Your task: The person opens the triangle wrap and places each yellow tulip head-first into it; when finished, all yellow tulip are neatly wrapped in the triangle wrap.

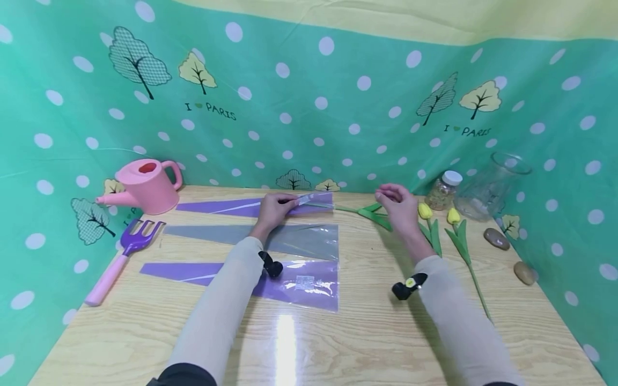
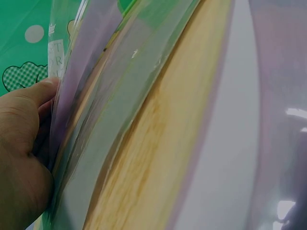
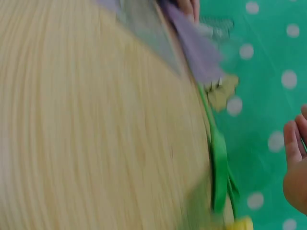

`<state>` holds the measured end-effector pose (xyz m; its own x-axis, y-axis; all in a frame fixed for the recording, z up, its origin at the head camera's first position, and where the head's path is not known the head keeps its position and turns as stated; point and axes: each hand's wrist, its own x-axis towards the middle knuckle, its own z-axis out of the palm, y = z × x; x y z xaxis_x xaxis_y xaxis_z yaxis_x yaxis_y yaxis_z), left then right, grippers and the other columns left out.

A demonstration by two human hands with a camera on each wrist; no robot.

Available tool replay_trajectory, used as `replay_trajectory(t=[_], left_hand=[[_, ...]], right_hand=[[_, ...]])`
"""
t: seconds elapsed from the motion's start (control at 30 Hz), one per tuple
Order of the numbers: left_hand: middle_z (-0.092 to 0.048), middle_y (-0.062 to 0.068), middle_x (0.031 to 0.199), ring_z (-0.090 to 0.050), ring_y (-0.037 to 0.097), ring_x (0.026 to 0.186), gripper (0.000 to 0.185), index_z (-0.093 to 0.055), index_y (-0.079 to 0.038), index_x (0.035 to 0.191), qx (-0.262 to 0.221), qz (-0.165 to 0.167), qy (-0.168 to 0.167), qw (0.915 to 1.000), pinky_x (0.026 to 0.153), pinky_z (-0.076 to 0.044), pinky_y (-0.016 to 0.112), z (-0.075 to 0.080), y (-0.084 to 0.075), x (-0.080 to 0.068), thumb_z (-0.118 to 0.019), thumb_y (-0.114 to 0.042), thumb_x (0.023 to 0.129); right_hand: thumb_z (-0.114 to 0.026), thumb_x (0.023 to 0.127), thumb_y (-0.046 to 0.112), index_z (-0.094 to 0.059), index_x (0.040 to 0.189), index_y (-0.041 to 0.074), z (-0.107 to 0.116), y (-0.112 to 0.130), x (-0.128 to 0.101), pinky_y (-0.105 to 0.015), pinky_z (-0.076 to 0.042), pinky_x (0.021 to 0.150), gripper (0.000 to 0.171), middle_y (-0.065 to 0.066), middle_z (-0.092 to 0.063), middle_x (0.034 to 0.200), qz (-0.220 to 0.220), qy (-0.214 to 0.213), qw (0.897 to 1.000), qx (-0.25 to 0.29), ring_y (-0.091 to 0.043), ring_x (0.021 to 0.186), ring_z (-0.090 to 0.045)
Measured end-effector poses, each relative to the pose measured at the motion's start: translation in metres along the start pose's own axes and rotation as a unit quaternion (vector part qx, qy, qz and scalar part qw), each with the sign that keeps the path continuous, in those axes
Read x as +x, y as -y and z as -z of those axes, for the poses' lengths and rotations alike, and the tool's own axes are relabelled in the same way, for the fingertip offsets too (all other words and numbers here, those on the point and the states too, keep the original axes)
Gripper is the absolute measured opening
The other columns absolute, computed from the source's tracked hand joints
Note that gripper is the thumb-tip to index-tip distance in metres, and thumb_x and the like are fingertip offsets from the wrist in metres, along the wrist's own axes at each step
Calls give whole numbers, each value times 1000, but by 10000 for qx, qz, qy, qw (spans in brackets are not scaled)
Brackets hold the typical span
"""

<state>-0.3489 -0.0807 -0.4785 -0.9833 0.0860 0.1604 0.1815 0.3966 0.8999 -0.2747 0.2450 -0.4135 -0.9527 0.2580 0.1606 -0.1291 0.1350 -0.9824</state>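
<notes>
At the back of the table my left hand pinches the edge of the farthest purple flower sleeve. In the left wrist view the thumb lies on its clear film, the other fingers partly hidden behind. A tulip's green stem runs into that sleeve's wide end; its leaves lie outside. My right hand hovers above these leaves, fingers loosely bent, holding nothing visible. In the right wrist view the hand is apart from the tulip leaf. This tulip's bloom is hidden by the hand in the head view.
Nearer lie a grey sleeve and another purple sleeve. Yellow tulips, a lidded jar, a glass vase and stones are right. A pink watering can and purple fork are left.
</notes>
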Motion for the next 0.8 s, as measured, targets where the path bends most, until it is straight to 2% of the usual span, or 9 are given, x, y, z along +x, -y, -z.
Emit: replay_trajectory(t=[0.1,0.2,0.33,0.47,0.57,0.8], left_hand=[[-78,14,117,-72,30,112,19,-81,-8,108,12,-21,29,10000,99,-56,43,-1,-1,1,-78,-19,94],[-78,14,117,-72,30,112,19,-81,-7,109,-17,-16,50,10000,100,-56,43,-2,-2,1,-77,-18,94],[-78,15,115,-72,31,113,18,-81,-6,107,-77,-26,-21,10000,101,-56,44,-1,-2,1,-78,-16,93],[-78,15,116,-72,31,114,18,-81,-6,108,-2,-76,-26,10000,103,-56,43,-1,-2,1,-77,-16,93],[-78,14,117,-72,30,115,18,-81,-7,109,55,-63,-19,10000,103,-55,43,0,-1,1,-77,-17,94],[-78,14,116,-72,31,114,18,-81,-7,107,1,-42,-15,10000,102,-56,45,1,0,0,-78,-17,93]], right_hand=[[-76,95,20,-68,124,6,25,-8,4,-11,-55,86,34,9,-75,105,94,251,9969,-745,2,98,-69],[-73,97,21,-67,126,7,45,-15,7,-11,-54,84,33,-4,-76,116,86,440,9904,-1308,4,98,-67],[-69,101,27,-65,131,10,61,-21,12,-13,-53,86,35,-14,-70,130,-126,788,9775,-1951,-4,107,-65],[-67,102,28,-64,134,7,69,-25,15,-16,-51,88,39,-14,-66,134,-293,1077,9664,-2316,-21,120,-61],[-67,102,24,-65,132,4,72,-27,17,-17,-50,86,36,-16,-65,135,-180,1266,9594,-2513,-29,123,-60],[-67,102,21,-68,128,5,75,-41,23,-20,-49,88,30,-17,-65,134,-177,1555,9492,-2731,-30,122,-59]])
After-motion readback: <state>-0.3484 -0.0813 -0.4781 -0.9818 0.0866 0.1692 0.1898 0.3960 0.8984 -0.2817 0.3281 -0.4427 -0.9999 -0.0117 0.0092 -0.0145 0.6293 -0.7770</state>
